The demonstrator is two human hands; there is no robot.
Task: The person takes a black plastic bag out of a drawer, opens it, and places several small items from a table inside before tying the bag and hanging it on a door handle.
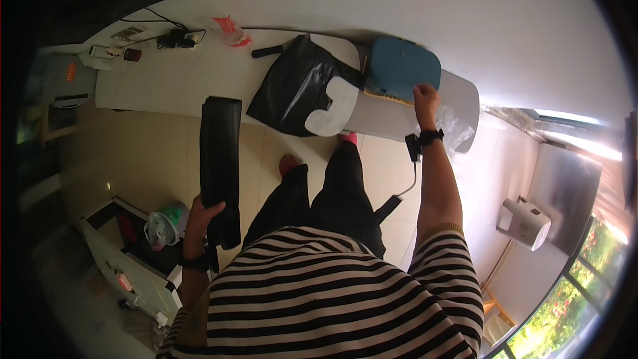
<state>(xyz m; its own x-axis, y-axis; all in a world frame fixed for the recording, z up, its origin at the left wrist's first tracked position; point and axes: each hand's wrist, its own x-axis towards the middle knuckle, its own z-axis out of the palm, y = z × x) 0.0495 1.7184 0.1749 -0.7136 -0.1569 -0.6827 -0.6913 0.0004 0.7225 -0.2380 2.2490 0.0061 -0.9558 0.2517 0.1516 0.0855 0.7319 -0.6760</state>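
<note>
My left hand grips the lower part of a long, flat black folded piece, perhaps plastic or cloth, held upright in the view. Over the near edge of the blue case-like box is my right hand, its fingers curled; whether it holds anything is hidden. A black plastic sheet or bag lies spread on the white table, with a white curved flat piece on its right side. Beside the sheet's upper left corner is a black-handled tool. Clear plastic film lies near my right wrist.
The long white table adjoins a grey one. Cables and plugs and a red-and-clear packet lie along the back. A lined bin stands lower left, by an open-topped cabinet. A white appliance is at right.
</note>
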